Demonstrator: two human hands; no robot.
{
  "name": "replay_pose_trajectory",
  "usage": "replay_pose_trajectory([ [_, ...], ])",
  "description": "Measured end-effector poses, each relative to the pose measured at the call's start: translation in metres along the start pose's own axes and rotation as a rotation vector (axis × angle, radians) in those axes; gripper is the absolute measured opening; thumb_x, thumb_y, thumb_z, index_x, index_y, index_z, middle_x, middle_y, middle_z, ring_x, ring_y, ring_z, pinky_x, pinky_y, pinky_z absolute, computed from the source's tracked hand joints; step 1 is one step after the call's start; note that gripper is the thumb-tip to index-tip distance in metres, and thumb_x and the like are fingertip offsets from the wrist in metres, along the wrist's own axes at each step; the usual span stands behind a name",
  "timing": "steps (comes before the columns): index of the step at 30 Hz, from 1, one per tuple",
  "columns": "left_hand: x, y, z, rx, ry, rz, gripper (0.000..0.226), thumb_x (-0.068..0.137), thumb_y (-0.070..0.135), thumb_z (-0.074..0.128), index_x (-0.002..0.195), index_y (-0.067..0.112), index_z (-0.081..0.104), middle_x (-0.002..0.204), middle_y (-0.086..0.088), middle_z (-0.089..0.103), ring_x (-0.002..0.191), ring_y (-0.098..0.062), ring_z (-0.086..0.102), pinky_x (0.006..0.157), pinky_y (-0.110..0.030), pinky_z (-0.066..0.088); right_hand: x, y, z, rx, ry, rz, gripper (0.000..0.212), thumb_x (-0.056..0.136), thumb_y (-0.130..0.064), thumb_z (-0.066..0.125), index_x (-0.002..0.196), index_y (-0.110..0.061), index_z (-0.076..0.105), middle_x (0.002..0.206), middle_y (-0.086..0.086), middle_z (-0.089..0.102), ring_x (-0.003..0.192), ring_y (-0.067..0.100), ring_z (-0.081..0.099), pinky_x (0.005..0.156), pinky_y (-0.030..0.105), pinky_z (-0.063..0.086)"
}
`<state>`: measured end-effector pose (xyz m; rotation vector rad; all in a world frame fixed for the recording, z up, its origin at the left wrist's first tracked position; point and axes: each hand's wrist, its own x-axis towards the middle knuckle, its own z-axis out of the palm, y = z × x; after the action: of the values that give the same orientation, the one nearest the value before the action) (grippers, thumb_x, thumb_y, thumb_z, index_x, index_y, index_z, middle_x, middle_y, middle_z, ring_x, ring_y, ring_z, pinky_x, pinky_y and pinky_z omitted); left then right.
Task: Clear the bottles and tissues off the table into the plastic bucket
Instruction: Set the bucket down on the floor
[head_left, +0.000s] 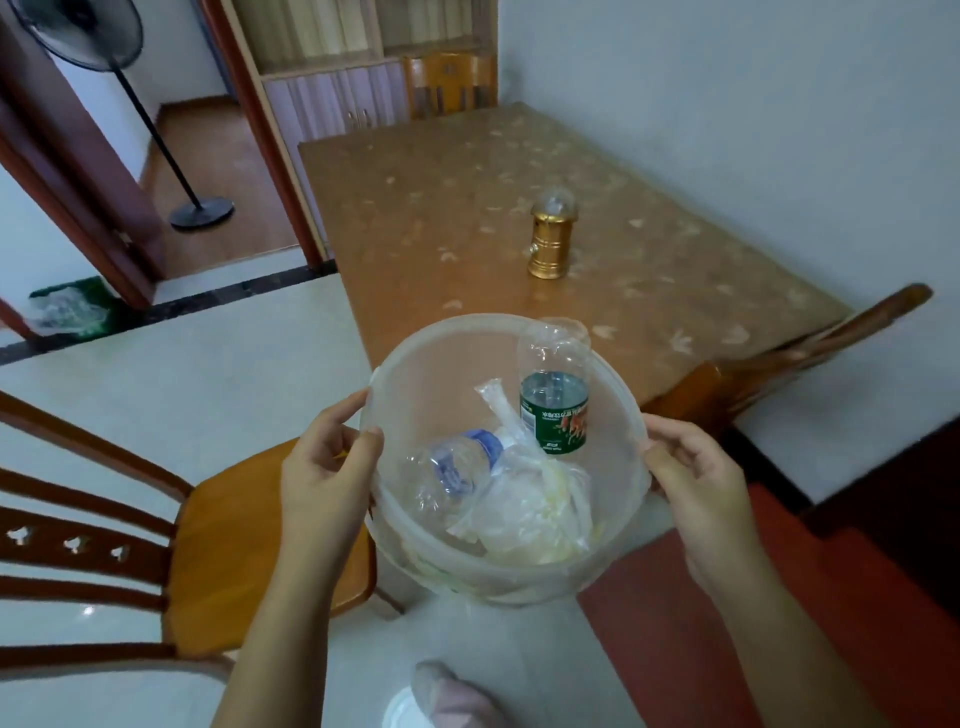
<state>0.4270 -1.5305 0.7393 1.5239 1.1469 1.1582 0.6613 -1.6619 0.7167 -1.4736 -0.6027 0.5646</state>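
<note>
Two bottles: green-labelled bottle (554, 410) and blue-labelled bottle (460, 467) lie inside our plastic bucket (431, 374), tissues (530, 512) beside them.
Hands: our left hand (327, 462) and right hand (696, 478) clasp opposite rims, equally near.
Table (467, 197): ahead of us, bearing a gold lantern (549, 244).

Operator: Bucket (426, 384) material?

Technician: Translucent plastic, frosted finish, smooth rim.

Operator: Contents?

Technician: Green-labelled bottle (555, 400) and blue-labelled bottle (457, 467): clear thin plastic, dented, with glossy printed labels. Bag (530, 514): thin, crinkled, semi-clear film.

Operator: Surroundings?

Technician: Bench (457, 208): smooth, glossy brown covering with a pale pattern. Lantern (549, 244): gold body with a metallic sheen, clear dome. Chair (234, 519): varnished wood, glossy.
</note>
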Motion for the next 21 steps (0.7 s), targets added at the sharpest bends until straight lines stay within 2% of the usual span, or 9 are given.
replay_pose_trajectory([
  [1,-0.012,0.002,0.008,-0.005,-0.026,-0.001,0.035,0.086,0.015,0.060,0.098,0.048,0.064,0.079,-0.015,0.062,0.074,-0.032,0.061,0.064,-0.046,0.055,-0.011,0.002,-0.015,0.002,0.026,0.008,0.024,0.084,-0.006,0.057,0.093,-0.026,0.067,0.089,-0.010,0.070,0.081,0.000,0.065,0.067,0.012,0.052],
  [3,-0.035,0.000,0.026,-0.006,-0.087,-0.006,0.031,0.083,0.019,0.062,0.100,0.045,0.064,0.086,-0.021,0.063,0.079,-0.039,0.061,0.067,-0.050,0.054,-0.033,0.008,-0.045,0.007,0.088,0.024,0.027,0.084,-0.004,0.057,0.089,-0.029,0.067,0.084,-0.014,0.072,0.079,-0.003,0.064,0.065,0.010,0.051],
  [6,-0.064,-0.014,0.051,0.018,-0.177,-0.021,0.038,0.085,0.011,0.061,0.102,0.045,0.063,0.092,-0.004,0.069,0.081,-0.020,0.065,0.071,-0.042,0.057,-0.062,0.020,-0.084,-0.027,0.164,0.043,0.026,0.083,-0.002,0.055,0.094,-0.023,0.067,0.084,-0.016,0.072,0.080,-0.004,0.064,0.065,0.008,0.049],
  [8,-0.079,-0.029,0.068,0.031,-0.246,-0.031,0.039,0.086,0.012,0.060,0.104,0.047,0.062,0.085,0.004,0.068,0.075,-0.015,0.063,0.066,-0.033,0.057,-0.076,0.033,-0.107,-0.053,0.221,0.076,0.024,0.084,-0.003,0.055,0.098,-0.019,0.066,0.085,-0.014,0.072,0.080,-0.003,0.065,0.066,0.009,0.050],
  [11,-0.093,-0.053,0.096,0.031,-0.347,-0.072,0.036,0.089,0.015,0.058,0.107,0.047,0.061,0.075,0.013,0.065,0.064,-0.003,0.060,0.053,-0.017,0.052,-0.087,0.061,-0.133,-0.099,0.297,0.155,0.029,0.081,-0.004,0.056,0.091,-0.029,0.067,0.087,-0.020,0.072,0.079,-0.003,0.065,0.064,0.011,0.051],
  [14,-0.104,-0.088,0.123,0.011,-0.453,-0.224,0.033,0.092,0.013,0.054,0.112,0.039,0.058,0.070,0.022,0.066,0.064,0.002,0.062,0.054,-0.013,0.049,-0.090,0.102,-0.148,-0.119,0.358,0.250,0.028,0.080,-0.007,0.058,0.090,-0.030,0.069,0.087,-0.018,0.072,0.078,-0.002,0.065,0.066,0.015,0.052],
  [17,-0.110,-0.135,0.145,0.014,-0.554,-0.381,0.033,0.093,0.014,0.054,0.121,0.029,0.056,0.073,0.019,0.068,0.068,-0.003,0.065,0.059,-0.022,0.054,-0.091,0.155,-0.154,-0.167,0.389,0.347,0.028,0.078,-0.009,0.062,0.086,-0.035,0.069,0.087,-0.017,0.072,0.082,0.003,0.066,0.073,0.026,0.051],
  [19,-0.114,-0.173,0.155,0.039,-0.591,-0.451,0.036,0.092,0.011,0.055,0.126,0.023,0.055,0.081,0.008,0.067,0.076,-0.017,0.065,0.067,-0.038,0.058,-0.092,0.198,-0.153,-0.177,0.407,0.400,0.028,0.077,-0.007,0.063,0.086,-0.033,0.068,0.087,-0.015,0.072,0.084,0.009,0.066,0.076,0.032,0.050],
  [21,-0.116,-0.208,0.160,0.062,-0.620,-0.478,0.039,0.091,0.006,0.056,0.127,0.021,0.056,0.083,0.005,0.067,0.080,-0.027,0.062,0.074,-0.048,0.054,-0.097,0.236,-0.151,-0.176,0.408,0.446,0.027,0.077,-0.005,0.062,0.088,-0.029,0.068,0.082,-0.018,0.071,0.080,0.006,0.066,0.071,0.026,0.050],
])
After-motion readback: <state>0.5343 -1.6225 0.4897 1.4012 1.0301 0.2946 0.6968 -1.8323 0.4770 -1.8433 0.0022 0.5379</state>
